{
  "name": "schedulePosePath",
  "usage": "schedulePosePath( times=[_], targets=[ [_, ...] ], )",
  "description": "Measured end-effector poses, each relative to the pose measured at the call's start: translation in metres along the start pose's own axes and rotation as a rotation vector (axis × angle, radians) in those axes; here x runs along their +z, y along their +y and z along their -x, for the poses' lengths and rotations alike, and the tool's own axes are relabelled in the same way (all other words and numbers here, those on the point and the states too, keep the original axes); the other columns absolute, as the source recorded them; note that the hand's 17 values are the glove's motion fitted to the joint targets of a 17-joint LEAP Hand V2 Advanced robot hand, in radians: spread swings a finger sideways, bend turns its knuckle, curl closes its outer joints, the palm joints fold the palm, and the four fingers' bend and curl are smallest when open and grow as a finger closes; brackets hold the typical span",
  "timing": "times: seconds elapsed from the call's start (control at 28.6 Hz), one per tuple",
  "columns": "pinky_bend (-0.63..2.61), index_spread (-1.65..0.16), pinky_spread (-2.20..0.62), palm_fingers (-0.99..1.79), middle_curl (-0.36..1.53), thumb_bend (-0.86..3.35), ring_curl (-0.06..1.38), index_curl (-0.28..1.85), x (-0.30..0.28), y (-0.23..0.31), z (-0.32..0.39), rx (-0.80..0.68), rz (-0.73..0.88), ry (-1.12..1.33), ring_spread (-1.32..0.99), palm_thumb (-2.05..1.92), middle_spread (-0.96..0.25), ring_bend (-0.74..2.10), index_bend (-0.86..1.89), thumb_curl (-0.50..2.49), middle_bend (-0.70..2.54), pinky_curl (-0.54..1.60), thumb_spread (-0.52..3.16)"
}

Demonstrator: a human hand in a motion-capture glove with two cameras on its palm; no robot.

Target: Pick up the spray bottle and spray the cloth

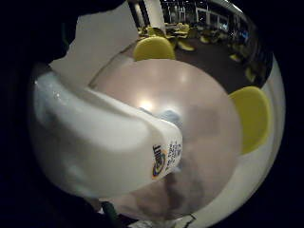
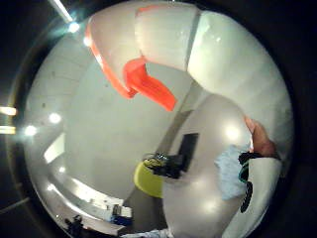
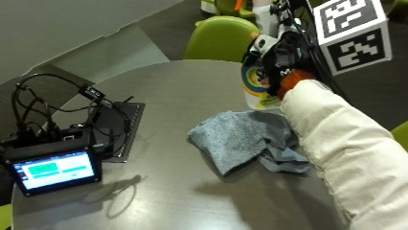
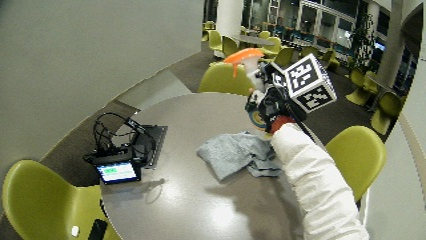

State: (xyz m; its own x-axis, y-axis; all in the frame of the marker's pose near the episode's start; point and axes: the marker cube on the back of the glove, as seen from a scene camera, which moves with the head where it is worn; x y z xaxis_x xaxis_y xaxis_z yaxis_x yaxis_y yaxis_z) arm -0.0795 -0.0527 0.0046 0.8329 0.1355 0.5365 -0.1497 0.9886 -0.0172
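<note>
While black-gloved right hand (image 3: 285,57) wraps fingers round upright white plastic spray bottle (image 3: 256,81) with orange trigger head (image 4: 241,56), crumpled grey-blue cloth (image 3: 245,139) lies on table just below; nozzle needs tilting down.

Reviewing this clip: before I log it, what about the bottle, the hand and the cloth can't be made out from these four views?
- Spray bottle: the outside view cuts off its orange head; the nozzle's aim is too small to tell in the wide view.
- Trigger: no finger shows on it in the thumb-side view; elsewhere the gloved right hand covers the neck.
- Cloth: the sleeve hides its far corner; whether it is wet is unreadable.
- Label text: too blurred.
</note>
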Motion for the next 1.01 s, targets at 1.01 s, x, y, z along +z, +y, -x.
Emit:
schedulePosePath(
  times=[1.01],
  targets=[
    [0.16, -0.32, 0.1, -0.02, 0.55, 0.1, 0.53, 0.43, 0.134, 0.037, 0.011, 0.213, 0.365, -0.303, -0.07, 1.26, 0.01, 0.36, 0.14, 0.77, 0.45, 0.34, 0.33]
  ],
)
